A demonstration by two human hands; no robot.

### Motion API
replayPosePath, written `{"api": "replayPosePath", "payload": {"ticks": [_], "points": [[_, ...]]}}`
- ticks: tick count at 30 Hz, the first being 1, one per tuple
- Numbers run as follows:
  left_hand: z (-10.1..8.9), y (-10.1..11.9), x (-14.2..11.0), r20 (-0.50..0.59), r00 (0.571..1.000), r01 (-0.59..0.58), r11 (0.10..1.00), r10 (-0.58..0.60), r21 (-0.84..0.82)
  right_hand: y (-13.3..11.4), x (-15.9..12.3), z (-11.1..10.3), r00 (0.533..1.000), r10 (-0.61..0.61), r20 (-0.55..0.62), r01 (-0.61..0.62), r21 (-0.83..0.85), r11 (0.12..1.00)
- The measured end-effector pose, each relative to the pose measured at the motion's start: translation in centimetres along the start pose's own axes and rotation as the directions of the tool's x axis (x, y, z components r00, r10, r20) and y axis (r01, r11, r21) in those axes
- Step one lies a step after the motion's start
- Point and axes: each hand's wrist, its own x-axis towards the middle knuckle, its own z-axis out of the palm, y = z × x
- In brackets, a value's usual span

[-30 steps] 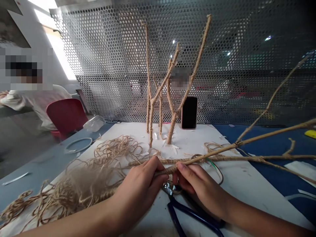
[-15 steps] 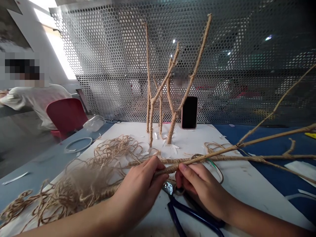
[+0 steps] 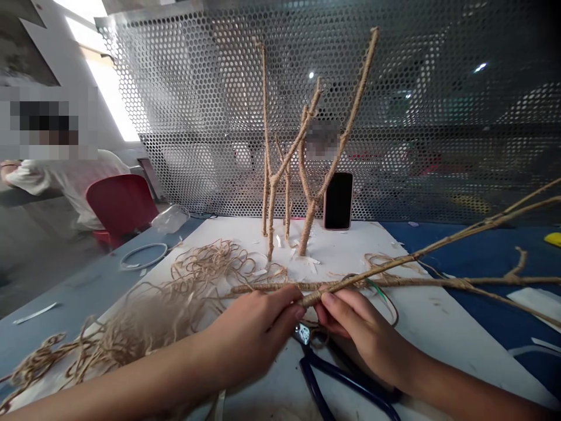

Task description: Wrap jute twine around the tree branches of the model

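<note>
A long forked branch wrapped in twine slants from my hands up to the right. My left hand is closed at its near end, thumb and fingers pressed together there; whether a twine strand is also pinched is hidden. Just to the right, my right hand grips the branch between thumb and curled fingers. Below my hands lie pliers with dark blue handles, their metal head showing between the hands. A second wrapped branch lies behind on the white board. Loose twine is heaped at left.
Several wrapped branches stand upright on the board, before a perforated metal screen. A phone leans there. At left are a white ring, a red chair and a seated person.
The held branch has rolled, bringing its thin side twig down close to the main stem. My left hand has shifted slightly right along it; my right hand stays nearly in place.
</note>
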Motion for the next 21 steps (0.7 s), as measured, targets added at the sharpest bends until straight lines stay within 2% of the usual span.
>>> {"api": "replayPosePath", "payload": {"ticks": [5, 12, 17, 21], "points": [[0.46, 0.02, -0.08, -0.009, 1.0, -0.013, 0.999, 0.014, 0.03, -0.09, 0.05, -0.02, 1.0, 0.005, -0.001, -0.005, -0.01, 1.0], [0.12, 0.54, -0.51, -0.025, 1.0, 0.011, 0.979, -0.007, 0.203, 0.16, -0.16, 0.02, 0.999, 0.018, -0.037, -0.017, 0.017, 1.0], [0.18, 0.11, -0.54, -0.082, 0.995, -0.03, 0.95, 0.058, 0.312, 0.28, -0.23, 0.0, 0.999, -0.001, -0.049, 0.004, 0.072, 0.997], [0.59, -0.39, -0.75, -0.168, 0.975, -0.083, 0.943, 0.143, 0.323, 0.14, -0.35, 0.0, 0.999, -0.045, -0.029, 0.047, 0.054, 0.997]]}}
